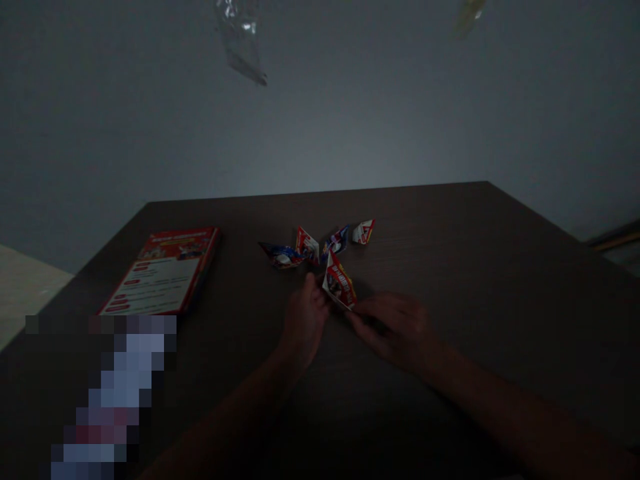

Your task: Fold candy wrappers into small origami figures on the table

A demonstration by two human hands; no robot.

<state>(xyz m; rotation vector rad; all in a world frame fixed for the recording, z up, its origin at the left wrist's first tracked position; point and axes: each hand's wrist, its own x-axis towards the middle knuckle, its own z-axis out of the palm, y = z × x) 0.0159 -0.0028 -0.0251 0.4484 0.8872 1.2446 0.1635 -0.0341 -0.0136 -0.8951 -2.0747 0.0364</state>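
Note:
A folded piece of printed paper (340,283), red and white with a pointed top, is held up between my two hands. My left hand (306,320) has its fingers closed at the paper's left side. At the lower right corner, my right hand (395,325) pinches the same paper between thumb and fingers. Just behind it on the table lie more folded papers: a blue one (281,256) at the left, a red one (307,245) beside it, another blue one (336,241), and a red and white one (363,232) set slightly apart at the right.
A stack of red and white printed leaflets (160,273) lies on the left of the dark table (475,253). Below the stack, a patch is pixelated. Behind the table stands a grey wall (380,120), with a clear plastic piece (243,47) near the top.

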